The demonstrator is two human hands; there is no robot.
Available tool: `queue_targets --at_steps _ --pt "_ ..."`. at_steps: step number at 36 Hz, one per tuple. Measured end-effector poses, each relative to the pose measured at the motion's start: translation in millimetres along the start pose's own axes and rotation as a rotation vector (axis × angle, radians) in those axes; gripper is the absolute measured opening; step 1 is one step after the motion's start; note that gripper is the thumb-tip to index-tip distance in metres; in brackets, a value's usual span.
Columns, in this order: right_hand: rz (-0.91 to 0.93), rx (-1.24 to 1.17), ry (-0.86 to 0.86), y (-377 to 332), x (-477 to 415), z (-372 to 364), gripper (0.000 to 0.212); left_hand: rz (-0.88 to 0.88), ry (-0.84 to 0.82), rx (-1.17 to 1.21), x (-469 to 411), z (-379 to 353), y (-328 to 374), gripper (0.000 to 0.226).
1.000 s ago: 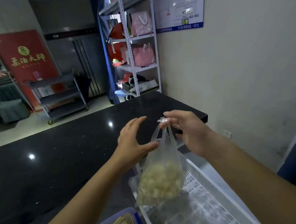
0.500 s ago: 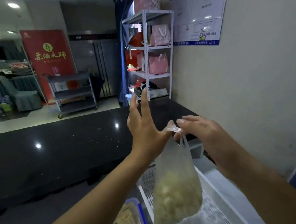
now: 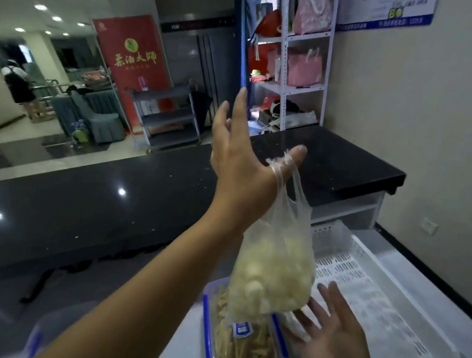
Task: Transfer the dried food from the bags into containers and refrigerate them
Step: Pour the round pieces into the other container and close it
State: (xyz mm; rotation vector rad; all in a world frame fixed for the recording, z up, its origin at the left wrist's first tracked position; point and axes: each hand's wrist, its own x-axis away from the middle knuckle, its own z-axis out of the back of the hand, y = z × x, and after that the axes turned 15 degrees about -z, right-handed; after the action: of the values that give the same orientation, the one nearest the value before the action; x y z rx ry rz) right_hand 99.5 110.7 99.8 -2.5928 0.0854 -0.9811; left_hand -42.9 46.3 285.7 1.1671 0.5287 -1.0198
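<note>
Both hands are busy with one small plastic bag (image 3: pixel 274 270). My left hand (image 3: pixel 240 156) is raised in the middle of the frame, fingers spread wide and pointing up, and the bag's thin handle loop is hooked over my thumb, so the bag hangs free below my wrist. I am not pinching it; the loop alone carries the weight, which I judge light enough for that. My right hand (image 3: pixel 337 335) sits low in the lower right of the frame, palm up and fingers spread, just under and beside the bag's rounded bottom. I cannot tell whether it touches the plastic. I hold it there, I think, to cradle the load and steady the swing before I tip or open the bag.

Pale dried food (image 3: pixel 270 284) fills the lower half of the bag. Directly beneath it, at the bottom centre, stands a clear container (image 3: pixel 243 351) with blue clips, already packed with yellowish strips, so that one looks filled and the bag's contents still need a box of their own. To the right lies a white slotted tray (image 3: pixel 369 283), bare where I can see it. Another clear container (image 3: pixel 47 331) shows blurred at the lower left. Behind everything runs the dark polished bench (image 3: pixel 110 203).

Nothing from this bag has been poured yet, as far as I can judge.
</note>
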Motion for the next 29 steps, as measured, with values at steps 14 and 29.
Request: queue_targets --at_steps 14,29 --pt "-0.244 0.216 -0.489 109 -35 -36 0.091 0.168 0.134 -0.355 59 212 -81 0.099" --pt "-0.049 0.602 -0.293 178 -60 -80 0.048 0.536 0.226 -0.417 236 338 -180 0.091"
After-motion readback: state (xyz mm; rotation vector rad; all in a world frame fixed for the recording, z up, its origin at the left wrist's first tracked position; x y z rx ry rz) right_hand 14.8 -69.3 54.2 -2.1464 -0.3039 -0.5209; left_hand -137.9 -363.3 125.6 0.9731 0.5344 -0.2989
